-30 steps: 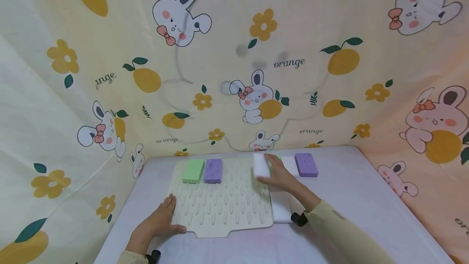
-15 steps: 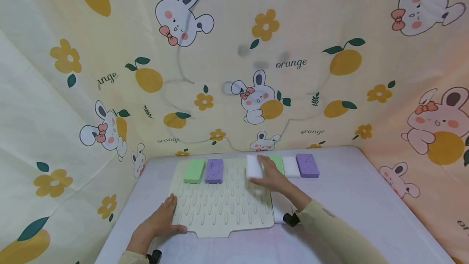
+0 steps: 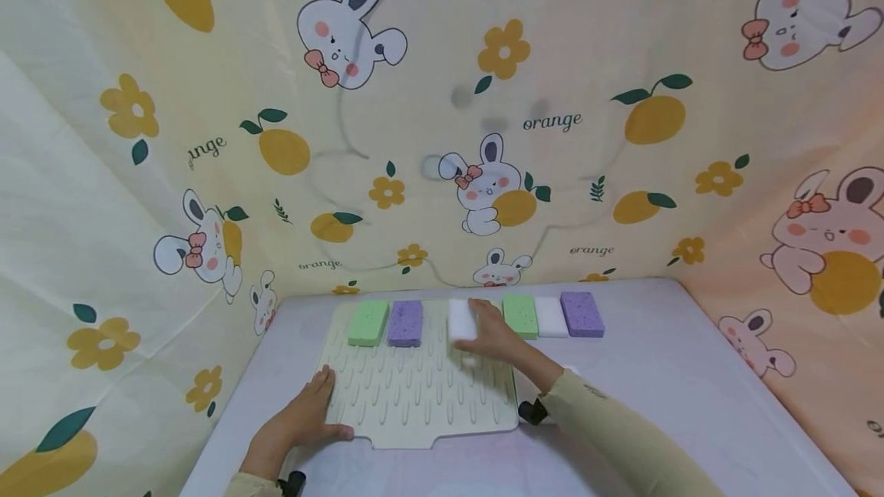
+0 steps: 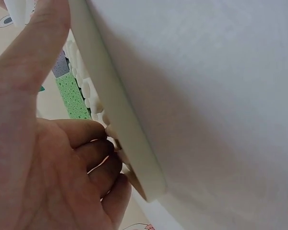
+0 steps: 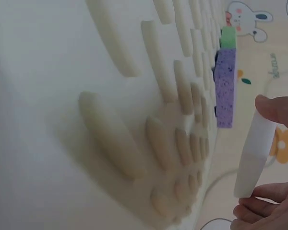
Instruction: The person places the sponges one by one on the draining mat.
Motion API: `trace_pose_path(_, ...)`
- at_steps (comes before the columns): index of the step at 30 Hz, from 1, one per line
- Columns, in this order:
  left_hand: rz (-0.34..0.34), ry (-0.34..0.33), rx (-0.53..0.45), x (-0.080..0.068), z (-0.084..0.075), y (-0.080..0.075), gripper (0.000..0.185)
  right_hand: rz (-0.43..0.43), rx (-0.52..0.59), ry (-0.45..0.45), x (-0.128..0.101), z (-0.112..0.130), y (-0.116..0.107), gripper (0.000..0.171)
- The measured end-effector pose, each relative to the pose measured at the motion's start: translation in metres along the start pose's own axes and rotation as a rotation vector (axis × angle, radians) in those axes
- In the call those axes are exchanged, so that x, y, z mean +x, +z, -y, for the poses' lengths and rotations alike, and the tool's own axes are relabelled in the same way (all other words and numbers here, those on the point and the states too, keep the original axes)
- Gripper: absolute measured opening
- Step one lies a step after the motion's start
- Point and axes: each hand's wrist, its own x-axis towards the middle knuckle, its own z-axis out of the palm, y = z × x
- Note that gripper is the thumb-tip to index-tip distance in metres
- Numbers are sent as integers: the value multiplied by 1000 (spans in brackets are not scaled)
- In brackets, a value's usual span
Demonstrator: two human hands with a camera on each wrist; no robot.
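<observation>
My right hand (image 3: 493,334) pinches a white sponge (image 3: 462,320) between thumb and fingers, above the right back part of a cream ridged mat (image 3: 407,390). In the right wrist view the held sponge (image 5: 255,153) appears tilted, apart from the mat's ridges. A green sponge (image 3: 368,323) and a purple sponge (image 3: 405,324) lie side by side on the mat's back left. My left hand (image 3: 300,411) rests at the mat's front left corner, fingers along the left side and thumb at the front edge. The left wrist view shows its fingertips (image 4: 110,151) touching the mat's rim.
Right of the mat, a second green sponge (image 3: 521,317), a white sponge (image 3: 551,318) and a second purple sponge (image 3: 582,314) stand in a row on the white table (image 3: 642,390). A flat white piece (image 3: 526,387) beside the mat is mostly hidden by my right forearm. A printed curtain surrounds the table.
My right hand has carried the white sponge leftward over the mat, uncovering the green sponge in the right row. My left hand stays at the mat's corner.
</observation>
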Motion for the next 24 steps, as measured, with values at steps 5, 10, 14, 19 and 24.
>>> trace_pose_path(5,1,-4,7,1,2,1,134,14,-16,0,4,5,5,107)
trace_pose_path(10,2,-13,5,1,2,1,135,43,-15,14,11,6,8,107)
trace_pose_path(14,2,-21,7,2,2,0,136,74,-28,36,18,3,13,108)
trace_pose_path(19,7,-30,14,3,4,1,137,89,-38,54,26,3,22,107)
trace_pose_path(24,9,-36,12,3,4,3,137,89,-29,60,33,4,29,105)
